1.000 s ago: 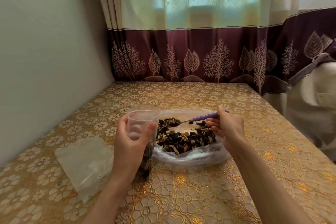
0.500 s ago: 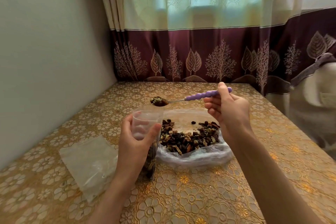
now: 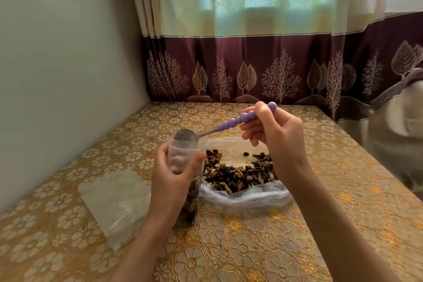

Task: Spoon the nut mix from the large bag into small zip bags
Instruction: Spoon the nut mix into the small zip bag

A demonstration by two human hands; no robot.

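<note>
Spoon (image 3: pixel 185 136) now tipped over small zip bag (image 3: pixel 186 181); right hand (image 3: pixel 272 135) pinches its purple handle, left hand (image 3: pixel 170 181) grips the floppy, light film mid-height.

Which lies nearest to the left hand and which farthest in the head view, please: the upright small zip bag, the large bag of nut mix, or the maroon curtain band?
1. Upright small zip bag, in the left hand.
2. Large bag of nut mix, right beside it.
3. Maroon curtain band, beyond the table's far edge.
</note>
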